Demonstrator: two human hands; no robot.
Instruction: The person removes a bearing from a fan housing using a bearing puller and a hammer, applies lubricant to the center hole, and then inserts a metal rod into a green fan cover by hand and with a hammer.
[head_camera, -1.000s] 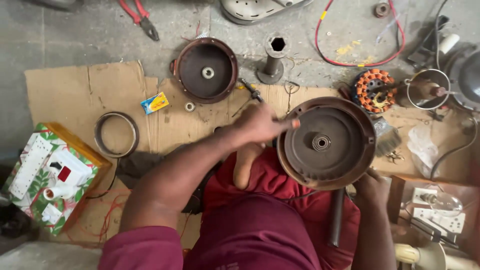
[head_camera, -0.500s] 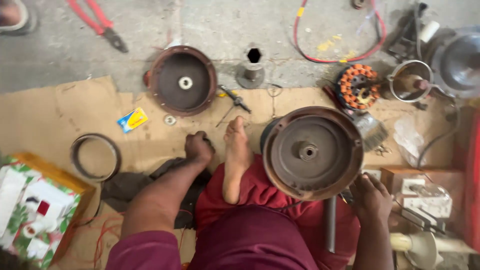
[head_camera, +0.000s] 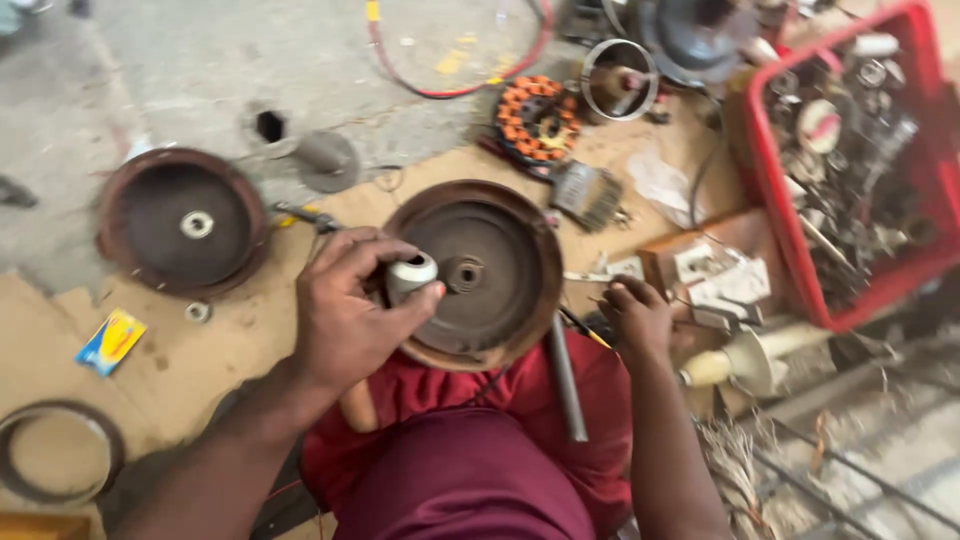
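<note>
Pinching a small silvery metal sleeve (head_camera: 411, 274) between thumb and fingertips, our left hand (head_camera: 350, 310) has a firm grip on it, open end tilted up and slightly toward the hub. That sleeve sits right over the inner face of the big rusty round motor cover (head_camera: 478, 272) resting on our lap, and the cover's centre hole (head_camera: 464, 273) is just to the right of the sleeve, really close. So the left hand is clearly the nearer one to that hole.

Our right hand (head_camera: 637, 318) is off the cover's right edge, fingers curled down among small bits by a cardboard box (head_camera: 705, 270); we can't tell if it's actually clenched on anything, too blurry.

Going outward: a dark metal rod (head_camera: 566, 375) lies along our red-clothed leg below the cover. A second round cover (head_camera: 183, 220) sits well apart to the left on the cardboard sheet (head_camera: 70, 320), with a washer (head_camera: 197, 312) beside it. Up top there's an orange-wound stator (head_camera: 538, 122), and a red crate (head_camera: 850, 160) of parts off to the right.
</note>
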